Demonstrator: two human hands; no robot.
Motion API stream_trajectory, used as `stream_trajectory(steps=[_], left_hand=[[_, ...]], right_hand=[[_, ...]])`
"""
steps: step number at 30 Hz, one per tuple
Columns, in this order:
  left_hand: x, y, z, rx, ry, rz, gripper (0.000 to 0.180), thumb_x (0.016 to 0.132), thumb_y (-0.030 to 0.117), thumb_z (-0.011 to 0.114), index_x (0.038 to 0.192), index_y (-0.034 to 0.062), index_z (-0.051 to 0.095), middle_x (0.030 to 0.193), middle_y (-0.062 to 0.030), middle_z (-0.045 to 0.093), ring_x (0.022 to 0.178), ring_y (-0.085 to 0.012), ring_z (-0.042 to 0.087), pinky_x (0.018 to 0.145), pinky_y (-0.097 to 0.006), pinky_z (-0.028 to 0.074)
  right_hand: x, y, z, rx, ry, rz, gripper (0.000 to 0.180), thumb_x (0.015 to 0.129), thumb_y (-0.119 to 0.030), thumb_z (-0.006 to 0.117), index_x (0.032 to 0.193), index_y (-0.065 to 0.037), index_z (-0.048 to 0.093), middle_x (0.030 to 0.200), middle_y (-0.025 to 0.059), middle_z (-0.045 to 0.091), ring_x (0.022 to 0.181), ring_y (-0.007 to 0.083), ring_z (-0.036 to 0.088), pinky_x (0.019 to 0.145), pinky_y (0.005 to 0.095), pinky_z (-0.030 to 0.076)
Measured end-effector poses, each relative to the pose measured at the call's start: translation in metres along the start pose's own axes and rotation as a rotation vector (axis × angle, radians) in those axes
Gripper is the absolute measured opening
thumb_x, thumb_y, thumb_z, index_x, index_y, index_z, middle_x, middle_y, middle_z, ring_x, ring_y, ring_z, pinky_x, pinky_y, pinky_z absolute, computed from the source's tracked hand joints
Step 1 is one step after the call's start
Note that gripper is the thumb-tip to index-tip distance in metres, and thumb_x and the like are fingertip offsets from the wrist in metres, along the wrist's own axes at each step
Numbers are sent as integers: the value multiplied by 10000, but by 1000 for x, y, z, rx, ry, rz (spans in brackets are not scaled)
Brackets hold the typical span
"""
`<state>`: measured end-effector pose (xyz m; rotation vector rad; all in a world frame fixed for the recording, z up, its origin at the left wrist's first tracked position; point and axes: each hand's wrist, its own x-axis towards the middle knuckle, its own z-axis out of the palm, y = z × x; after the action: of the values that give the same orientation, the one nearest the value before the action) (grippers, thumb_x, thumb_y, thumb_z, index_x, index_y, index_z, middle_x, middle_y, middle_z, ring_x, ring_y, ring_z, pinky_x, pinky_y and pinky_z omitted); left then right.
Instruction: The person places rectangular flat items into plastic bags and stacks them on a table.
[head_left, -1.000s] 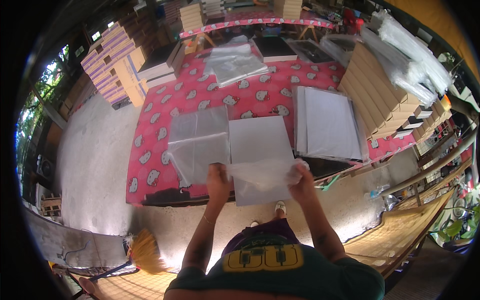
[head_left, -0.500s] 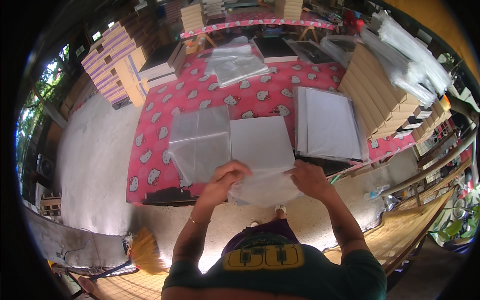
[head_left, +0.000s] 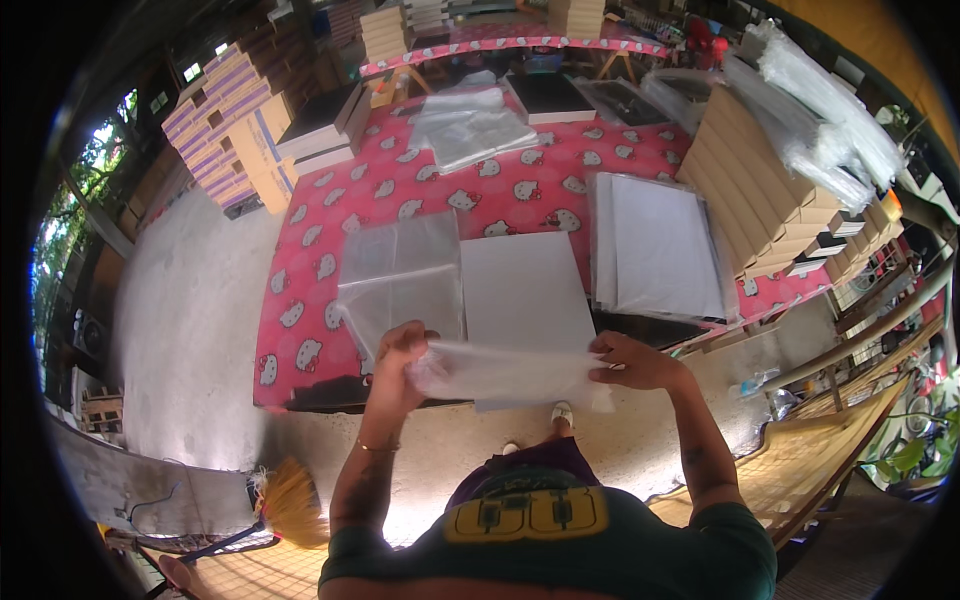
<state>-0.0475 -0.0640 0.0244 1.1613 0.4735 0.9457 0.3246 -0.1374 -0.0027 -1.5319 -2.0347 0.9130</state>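
Note:
Between my hands a clear plastic bag (head_left: 510, 372) is stretched sideways at the table's front edge. My left hand (head_left: 403, 362) is closed on its left end; my right hand (head_left: 635, 362) pinches the right end. Behind the bag lies a flat white panel (head_left: 525, 280), its near part hidden by the plastic. To the panel's left, a stack of clear plastic bags (head_left: 400, 270) rests on the pink patterned table cover (head_left: 300, 260). More white sheets in clear plastic (head_left: 655, 245) lie to the right of the panel.
Cardboard boxes (head_left: 745, 180) stand in a row at right, with clear plastic rolls (head_left: 820, 110) on top. Black-topped boxes (head_left: 550, 98) and folded plastic bags (head_left: 475, 135) sit farther back. Stacked cartons (head_left: 235, 135) rise beyond the table's left edge; a broom (head_left: 290, 500) is at lower left.
My hands have moved apart, the left one to the left and the right one to the right. The plastic bag between them is now pulled into a wide band.

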Motion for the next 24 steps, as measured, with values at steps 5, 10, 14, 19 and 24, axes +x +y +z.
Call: stream_trajectory(steps=[5, 10, 14, 19, 24], left_hand=[[-1, 3, 38, 833, -344, -196, 334, 880, 233, 652, 1140, 26, 621, 845, -107, 625, 868, -228, 628, 787, -348, 499], [5, 3, 34, -73, -153, 45, 357, 958, 337, 515, 1051, 6, 609, 947, -138, 656, 861, -256, 651, 781, -387, 525], [-2, -6, 25, -318, 264, -568, 342, 941, 355, 545, 997, 26, 618, 826, -81, 630, 754, -203, 650, 675, -325, 547], [-3, -21, 10, 115, -283, -217, 417, 927, 464, 528, 982, 56, 599, 750, -47, 590, 569, -141, 548, 517, -279, 474], [2, -17, 17, -361, 376, -462, 424, 885, 471, 595, 919, 49, 607, 751, -35, 579, 590, -155, 537, 581, -300, 466]], right_hand=[[-11, 2, 10, 1667, 128, -10, 442, 872, -323, 611, 1133, 30, 556, 1043, 160, 634, 883, 226, 636, 801, 371, 514], [-17, 45, 41, 1531, -120, 16, 356, 868, -273, 618, 1086, 7, 599, 989, 151, 641, 865, 243, 644, 816, 404, 514], [-9, -4, 37, 1694, 98, -48, 270, 865, -251, 605, 1015, -27, 630, 952, 126, 649, 881, 243, 641, 797, 392, 512], [-5, 25, 27, 1941, -215, -272, 278, 842, -263, 616, 963, -14, 650, 977, 124, 667, 864, 208, 646, 784, 351, 519], [-9, 23, 43, 1334, -141, 10, 247, 830, -221, 644, 967, -17, 625, 890, 59, 659, 775, 163, 624, 761, 323, 516]])
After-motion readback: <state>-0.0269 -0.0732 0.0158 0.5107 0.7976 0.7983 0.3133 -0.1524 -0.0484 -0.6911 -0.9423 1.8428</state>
